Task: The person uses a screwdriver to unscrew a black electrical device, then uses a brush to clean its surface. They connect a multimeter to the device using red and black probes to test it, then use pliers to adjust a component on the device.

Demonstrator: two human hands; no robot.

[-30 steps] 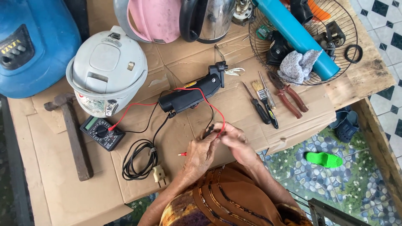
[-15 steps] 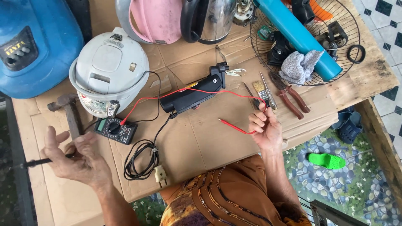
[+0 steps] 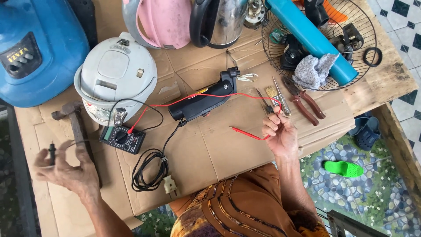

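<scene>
Holding the red probe [image 3: 247,132] pinched in your right hand [image 3: 280,134] and the black probe [image 3: 51,153] in your left hand [image 3: 66,171], you risk dragging the multimeter [image 3: 122,138] off the cardboard [image 3: 210,153] if taut leads snag.

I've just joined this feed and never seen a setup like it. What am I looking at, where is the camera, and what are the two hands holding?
There is no machine here: a person works with two bare hands, and the one picture comes from a camera on their head, looking down.

The surface is a cardboard-covered table. On it lie a multimeter, a black appliance handle with its coiled cord and plug, a white rice cooker, a hammer, pliers and a wire fan guard holding parts.

The right hand holds the red probe. The left hand pinches the black probe, held out to the left, away from the appliance handle.
</scene>
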